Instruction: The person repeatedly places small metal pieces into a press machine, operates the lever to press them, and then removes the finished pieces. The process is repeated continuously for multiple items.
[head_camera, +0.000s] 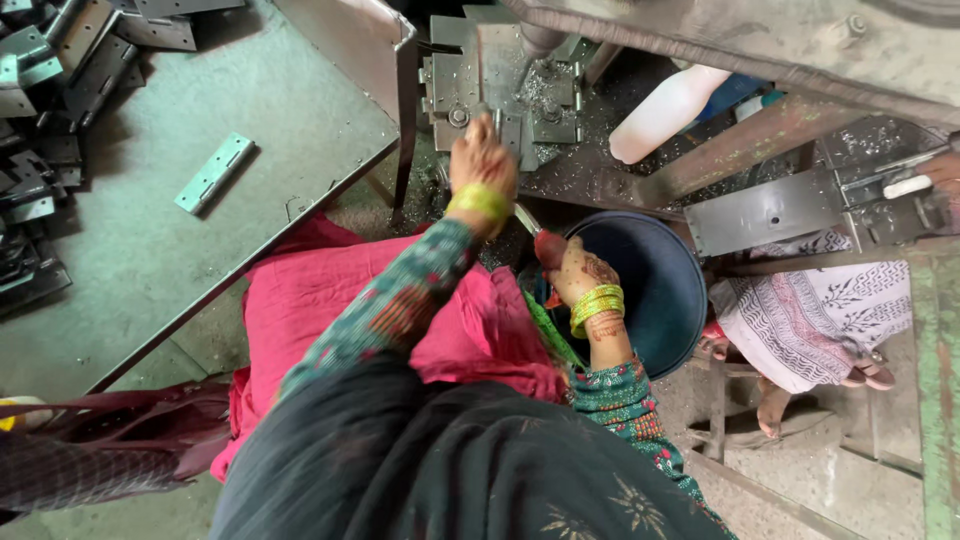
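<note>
My left hand (481, 152), with yellow-green bangles at the wrist, reaches forward to the grey steel fixture (500, 80) of a machine. Its fingers are curled on a small metal piece (492, 117) at the fixture's front. My right hand (575, 272), also wearing bangles, is closed around a red-handled tool (549, 246). The tool's thin metal shaft points up toward my left wrist. This hand hovers over the left rim of a dark blue bucket (650, 290). Metal shavings lie around the fixture.
A single hinge (213, 172) lies on the green-grey metal table (150, 250), and several dark hinges (40, 120) are piled at its left. Pink cloth (330, 300) covers my lap. A white bottle (665, 110) lies behind. At right, another person's hand (940, 170) holds a white lever.
</note>
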